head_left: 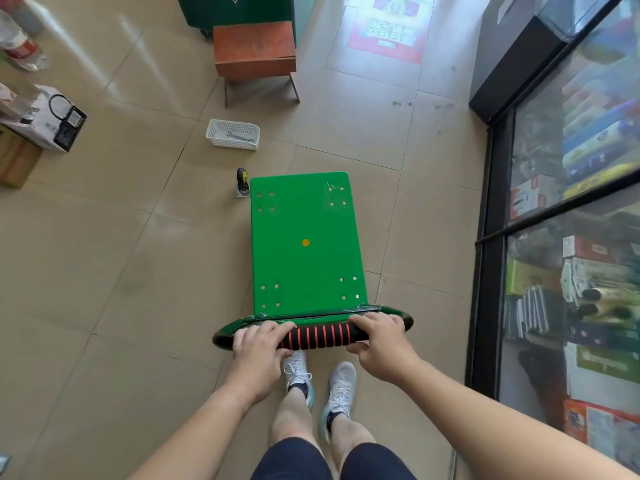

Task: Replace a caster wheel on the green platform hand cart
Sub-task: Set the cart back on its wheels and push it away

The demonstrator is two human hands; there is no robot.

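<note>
Your left hand (258,344) and right hand (379,336) are gripping the striped handle (318,336), green cart (304,244) stretching ahead of them. Beyond your left hand a caster wheel (242,181) is standing beside its far corner. Floor poster (388,29) lettering: too blurred.

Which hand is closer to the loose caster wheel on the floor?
Left. Both grip the handle: left hand on the side of the caster wheel, right hand opposite.

The person wears dark navy shorts (291,462) reaching to just above the knee, dark ankle socks (298,389), and white lace-up trainers (341,384) (a pale teal edge shows along their soles). The left hand (259,344), right hand (381,341), forearms (214,422) and lower legs (287,419) are bare.
</note>
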